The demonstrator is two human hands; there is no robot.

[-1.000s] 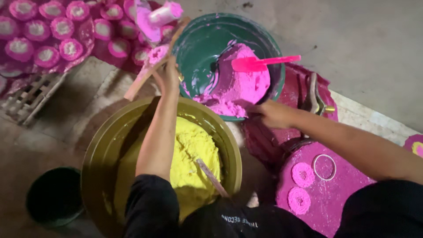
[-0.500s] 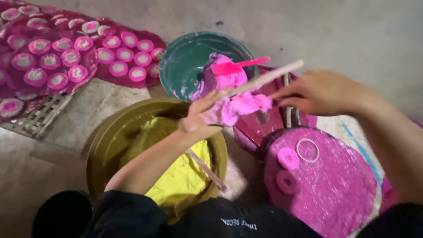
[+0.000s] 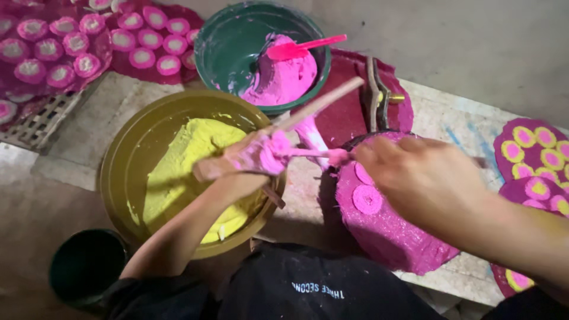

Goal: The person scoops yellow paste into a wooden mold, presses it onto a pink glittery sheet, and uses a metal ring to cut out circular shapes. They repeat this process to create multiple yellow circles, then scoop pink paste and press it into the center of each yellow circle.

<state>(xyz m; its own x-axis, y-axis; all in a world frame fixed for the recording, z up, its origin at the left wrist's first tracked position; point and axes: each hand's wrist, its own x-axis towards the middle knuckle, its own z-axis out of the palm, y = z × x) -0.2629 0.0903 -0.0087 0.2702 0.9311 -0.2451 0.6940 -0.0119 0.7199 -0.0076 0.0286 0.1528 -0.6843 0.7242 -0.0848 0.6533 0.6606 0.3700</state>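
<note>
While pink paste (image 3: pixel 269 155) coats it, left hand's (image 3: pixel 249 159) fingers tight around wooden stick (image 3: pixel 320 105); right hand (image 3: pixel 424 178) unclear.

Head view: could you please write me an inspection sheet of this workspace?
Surface: pink-coated round board bearing pink discs, on a pale slab.
Job's things: wooden stick and a pink dough lump in the left hand; thin pink strip running from the lump to the right hand.
Clutter: yellow dough bowl; green bowl of pink dough with pink spatula; dark bucket; rows of finished pink sweets; pink and yellow ones.
Grippers: left hand closed on stick and lump; right hand at the strip's end, grip unclear.
Cables: nothing seen.
Surroundings: concrete floor, woven tray.
</note>
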